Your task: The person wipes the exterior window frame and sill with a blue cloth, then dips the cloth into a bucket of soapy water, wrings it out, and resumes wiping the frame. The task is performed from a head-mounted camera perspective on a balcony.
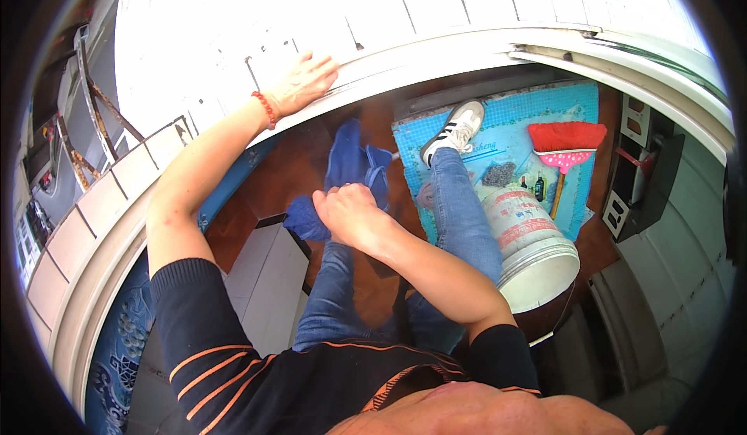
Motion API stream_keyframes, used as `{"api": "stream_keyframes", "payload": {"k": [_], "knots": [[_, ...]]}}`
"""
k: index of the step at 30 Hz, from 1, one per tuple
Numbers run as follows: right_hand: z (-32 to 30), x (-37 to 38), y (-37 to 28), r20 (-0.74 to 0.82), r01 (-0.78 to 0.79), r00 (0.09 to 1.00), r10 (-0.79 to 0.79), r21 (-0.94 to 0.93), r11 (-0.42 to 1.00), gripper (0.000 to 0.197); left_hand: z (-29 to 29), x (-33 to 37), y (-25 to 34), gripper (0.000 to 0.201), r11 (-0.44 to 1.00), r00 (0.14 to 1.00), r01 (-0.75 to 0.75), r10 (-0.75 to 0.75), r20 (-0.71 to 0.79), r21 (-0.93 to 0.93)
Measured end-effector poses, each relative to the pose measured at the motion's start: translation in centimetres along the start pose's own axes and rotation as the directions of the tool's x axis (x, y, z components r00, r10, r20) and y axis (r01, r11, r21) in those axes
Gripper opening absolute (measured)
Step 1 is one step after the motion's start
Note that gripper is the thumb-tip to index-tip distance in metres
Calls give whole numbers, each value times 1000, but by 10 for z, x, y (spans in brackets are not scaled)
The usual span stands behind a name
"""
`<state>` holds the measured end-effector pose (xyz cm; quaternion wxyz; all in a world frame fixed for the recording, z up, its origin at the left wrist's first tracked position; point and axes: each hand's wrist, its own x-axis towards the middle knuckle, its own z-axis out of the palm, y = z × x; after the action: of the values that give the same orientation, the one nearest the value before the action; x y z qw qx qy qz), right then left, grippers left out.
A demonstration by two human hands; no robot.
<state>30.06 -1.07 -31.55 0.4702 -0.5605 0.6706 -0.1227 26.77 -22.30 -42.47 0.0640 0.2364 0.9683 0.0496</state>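
Rests left hand (302, 86), fingers loosely spread, on long white smooth-faced frame (443, 52), probably for balance while leaning. Clutches crumpled blue fabric cloth (344, 159) in right hand (350, 215), fingers curled around it, likely to bunch limp material; can't tell thumb placement. Hangs left of light-blue patterned mat (513, 114); can't tell about floor contact. Points mostly away from body, toward frame, long axis running roughly near-left to far-right, folds blurring it. Note red-bristled broom with pink dotted head (566, 153) and white plastic bucket (517, 229) over by right leg, apparently set aside.
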Motion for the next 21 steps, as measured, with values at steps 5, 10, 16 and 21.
{"api": "stream_keyframes", "payload": {"k": [5,10,16,21], "knots": [[-58,-6,18,-172,-52,978,120,354,934,44,-79,-8,-68,57,549,508,830,-816,-276,-95],[-87,-11,55,-445,259,713,542,885,386,40,-142,-27,4,52,34,698,487,-616,365,-873],[-104,-2,63,-510,650,701,498,744,-154,59,-121,31,71,70,-107,663,269,-701,265,-957],[-104,1,87,-522,619,469,713,770,157,60,-159,162,-16,38,70,505,-19,-860,-69,-997]]}}
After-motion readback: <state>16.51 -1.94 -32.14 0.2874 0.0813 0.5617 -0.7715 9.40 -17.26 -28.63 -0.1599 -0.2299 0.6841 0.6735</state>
